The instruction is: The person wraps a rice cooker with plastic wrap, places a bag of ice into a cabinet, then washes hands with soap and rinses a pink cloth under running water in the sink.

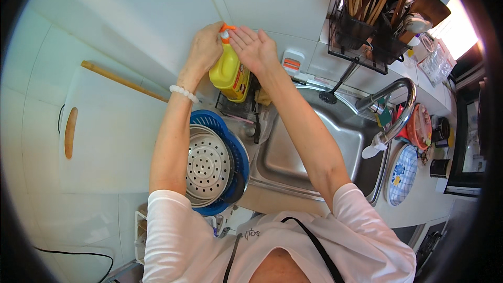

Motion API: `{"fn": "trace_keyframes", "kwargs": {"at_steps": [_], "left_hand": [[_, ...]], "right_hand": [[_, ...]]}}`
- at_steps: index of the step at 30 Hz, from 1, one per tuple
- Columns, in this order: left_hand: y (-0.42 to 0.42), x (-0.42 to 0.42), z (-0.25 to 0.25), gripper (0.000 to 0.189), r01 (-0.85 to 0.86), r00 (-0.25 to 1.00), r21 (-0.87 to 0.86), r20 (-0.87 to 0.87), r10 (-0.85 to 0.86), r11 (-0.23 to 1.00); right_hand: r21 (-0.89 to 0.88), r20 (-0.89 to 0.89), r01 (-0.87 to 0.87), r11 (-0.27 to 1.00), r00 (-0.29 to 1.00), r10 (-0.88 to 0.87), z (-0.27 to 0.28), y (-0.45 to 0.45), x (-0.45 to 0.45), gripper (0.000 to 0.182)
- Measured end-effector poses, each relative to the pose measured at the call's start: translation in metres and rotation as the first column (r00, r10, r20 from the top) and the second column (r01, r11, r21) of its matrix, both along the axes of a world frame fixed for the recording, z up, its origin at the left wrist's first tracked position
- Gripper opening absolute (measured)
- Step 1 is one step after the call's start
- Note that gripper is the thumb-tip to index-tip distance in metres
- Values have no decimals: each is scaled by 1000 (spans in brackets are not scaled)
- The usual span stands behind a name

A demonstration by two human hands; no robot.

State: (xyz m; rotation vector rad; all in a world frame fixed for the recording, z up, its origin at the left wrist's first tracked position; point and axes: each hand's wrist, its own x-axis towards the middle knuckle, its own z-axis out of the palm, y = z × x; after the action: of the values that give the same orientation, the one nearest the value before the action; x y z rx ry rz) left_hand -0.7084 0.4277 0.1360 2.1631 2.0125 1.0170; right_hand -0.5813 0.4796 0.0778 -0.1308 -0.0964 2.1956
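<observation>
A yellow plastic pump bottle (229, 70) with an orange pump head (226, 27) stands upright by the wall, behind the sink's left corner. My left hand (206, 45), with a white bead bracelet on its wrist, is curled at the pump head; its fingertips are partly hidden. Palm up, my right hand (255, 49) has its fingers stretched out just beneath the orange nozzle. No liquid can be made out on the palm. The bottle's lower front bears a printed label.
A stainless-steel sink (314, 153) with a curved faucet (410, 94) lies right. A perforated steel steamer tray (204, 165) sits in a blue plastic basket (239, 145) beside my left forearm. A utensil rack (353, 57) hangs above; a checked oval plate (401, 175) stands right.
</observation>
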Motion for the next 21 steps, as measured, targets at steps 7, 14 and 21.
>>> {"fn": "trace_keyframes", "kwargs": {"at_steps": [7, 14, 21], "left_hand": [[3, 0, -3, 34, 26, 995, 76, -103, -18, 997], [-3, 12, 1, 41, -23, 982, -28, -186, 18, 999], [-3, 14, 1, 35, -27, 988, -41, -155, 20, 999]], "right_hand": [[-28, 17, 2, 1000, 1000, -1, 2, 0, -1, 55], [-48, 37, 12, 999, 999, -10, 1, -2, 1, 55], [-6, 31, 8, 1000, 999, -8, 8, -16, 20, 55]]}}
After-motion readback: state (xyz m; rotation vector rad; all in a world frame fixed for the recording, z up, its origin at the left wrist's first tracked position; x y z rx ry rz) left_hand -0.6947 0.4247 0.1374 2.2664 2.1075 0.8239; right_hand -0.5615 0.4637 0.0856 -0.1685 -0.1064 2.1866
